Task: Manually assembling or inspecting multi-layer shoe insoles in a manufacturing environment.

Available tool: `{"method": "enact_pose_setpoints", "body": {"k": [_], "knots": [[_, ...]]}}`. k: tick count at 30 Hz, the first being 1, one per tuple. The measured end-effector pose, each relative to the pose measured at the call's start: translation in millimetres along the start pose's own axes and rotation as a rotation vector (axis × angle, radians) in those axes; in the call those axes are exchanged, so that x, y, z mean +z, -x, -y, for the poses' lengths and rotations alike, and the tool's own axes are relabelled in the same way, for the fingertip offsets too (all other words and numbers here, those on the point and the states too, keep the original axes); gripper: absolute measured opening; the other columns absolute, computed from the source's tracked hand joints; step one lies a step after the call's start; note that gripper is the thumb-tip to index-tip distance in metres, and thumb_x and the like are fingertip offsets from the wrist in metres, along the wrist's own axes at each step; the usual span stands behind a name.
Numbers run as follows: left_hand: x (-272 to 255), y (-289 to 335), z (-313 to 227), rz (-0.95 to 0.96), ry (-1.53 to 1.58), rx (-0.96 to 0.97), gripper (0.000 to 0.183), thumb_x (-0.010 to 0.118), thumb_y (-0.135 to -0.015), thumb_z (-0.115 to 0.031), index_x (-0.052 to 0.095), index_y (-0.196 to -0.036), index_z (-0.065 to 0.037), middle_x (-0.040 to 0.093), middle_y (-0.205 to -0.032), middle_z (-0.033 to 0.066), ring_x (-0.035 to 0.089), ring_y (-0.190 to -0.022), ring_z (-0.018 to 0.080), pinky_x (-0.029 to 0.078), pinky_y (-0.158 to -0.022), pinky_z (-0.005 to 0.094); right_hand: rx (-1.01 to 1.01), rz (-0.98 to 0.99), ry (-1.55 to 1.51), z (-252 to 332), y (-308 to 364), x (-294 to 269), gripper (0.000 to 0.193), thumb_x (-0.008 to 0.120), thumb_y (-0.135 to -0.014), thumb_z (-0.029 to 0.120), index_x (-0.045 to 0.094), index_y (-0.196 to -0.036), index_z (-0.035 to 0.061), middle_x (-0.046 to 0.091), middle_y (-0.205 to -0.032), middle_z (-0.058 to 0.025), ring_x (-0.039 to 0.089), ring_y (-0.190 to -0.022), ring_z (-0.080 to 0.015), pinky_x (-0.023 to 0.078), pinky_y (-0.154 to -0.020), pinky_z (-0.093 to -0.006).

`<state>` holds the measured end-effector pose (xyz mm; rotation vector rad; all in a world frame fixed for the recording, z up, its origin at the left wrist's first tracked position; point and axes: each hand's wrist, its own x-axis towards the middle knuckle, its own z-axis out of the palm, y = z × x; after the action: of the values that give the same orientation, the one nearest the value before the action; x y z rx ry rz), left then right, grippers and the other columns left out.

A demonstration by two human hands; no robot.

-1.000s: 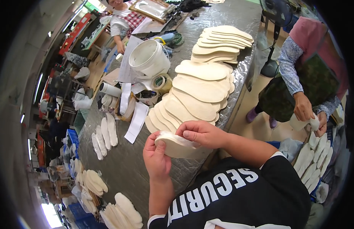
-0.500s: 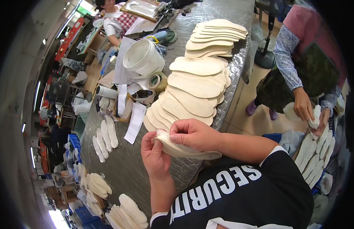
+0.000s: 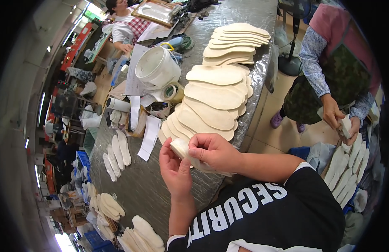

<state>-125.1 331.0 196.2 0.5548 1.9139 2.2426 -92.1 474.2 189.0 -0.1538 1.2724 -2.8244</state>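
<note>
I have both hands up over the near edge of the grey table (image 3: 161, 185), pinching one pale insole (image 3: 190, 156) between them. My left hand (image 3: 175, 170) is mostly closed, thumb and fingers gripping the rounded end of the insole. My right hand (image 3: 213, 151) is curled over it from above, fingertips pressed down on the same end, so both are clamped on it. The insole's long axis runs from upper left to lower right: its rounded tip points toward my left hand and the table, and the rest trails back under my right wrist toward my chest. How far it reaches there I cannot tell, since the hand covers it.

Just beyond my hands lies a fanned row of insoles (image 3: 211, 101), overlapping like shingles, their long axes lying across the table. Farther up sits a second stack of insoles (image 3: 238, 38).

To the left of the row stands a white bucket (image 3: 154, 65), tilted, with a roll of tape (image 3: 173, 91) beside it. White paper strips (image 3: 150, 131), long and narrow, lie near a small basket. A white sheet of paper (image 3: 133, 71) leans behind the bucket. Narrow white insole pieces (image 3: 116, 153) lie in a row farther left.

At the right, another person (image 3: 333, 63) in a camouflage apron holds a pale piece in both hands.
</note>
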Motion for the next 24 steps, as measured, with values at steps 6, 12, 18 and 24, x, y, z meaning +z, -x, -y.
{"method": "enact_pose_setpoints", "body": {"k": [6, 12, 18, 24], "knots": [[2.1, -2.4, 1.7, -0.037, 0.079, 0.048, 0.057, 0.065, -0.087, -0.016, 0.036, -0.132, 0.004, 0.054, -0.118, 0.0153, 0.056, -0.107, 0.0215, 0.048, -0.090, 0.0355, 0.018, 0.033, 0.026, -1.8, -6.3, -0.3, 0.018, 0.052, -0.096, 0.021, 0.056, -0.091, 0.0050, 0.053, -0.077, 0.0041, 0.046, -0.069, -0.0027, 0.040, -0.061, -0.0196], [-22.0, -24.4, -1.5, -0.205, 0.289, -0.108, 0.034, 0.053, -0.094, -0.020, 0.047, -0.120, 0.001, 0.060, -0.107, 0.0118, 0.063, -0.088, 0.0196, 0.057, -0.067, 0.0378, -0.026, 0.146, 0.338, -17.8, -15.5, -43.5, 0.034, 0.048, -0.098, 0.037, 0.050, -0.114, 0.0071, 0.051, -0.089, 0.0006, 0.047, -0.081, -0.0082, 0.040, -0.074, -0.0235], [-37.9, -35.8, 15.0, -0.324, 0.369, -0.210, 0.041, 0.050, -0.096, -0.028, 0.045, -0.124, 0.002, 0.059, -0.109, 0.0114, 0.063, -0.090, 0.0206, 0.057, -0.069, 0.0381, 0.222, 0.406, 0.335, -28.9, -15.0, -51.6, 0.056, 0.060, -0.087, 0.047, 0.040, -0.122, 0.0090, 0.052, -0.108, -0.0078, 0.050, -0.097, -0.0150, 0.040, -0.086, -0.0288], [-22.4, -27.7, 16.6, -0.182, 0.459, -0.137, 0.061, 0.054, -0.094, -0.029, 0.027, -0.139, 0.003, 0.047, -0.128, 0.0162, 0.056, -0.110, 0.0273, 0.051, -0.089, 0.0396, 0.311, 0.320, 0.304, -23.6, -7.5, -40.8, 0.066, 0.073, -0.078, 0.041, 0.036, -0.123, 0.0093, 0.050, -0.113, -0.0135, 0.052, -0.097, -0.0188, 0.044, -0.083, -0.0315]]}}
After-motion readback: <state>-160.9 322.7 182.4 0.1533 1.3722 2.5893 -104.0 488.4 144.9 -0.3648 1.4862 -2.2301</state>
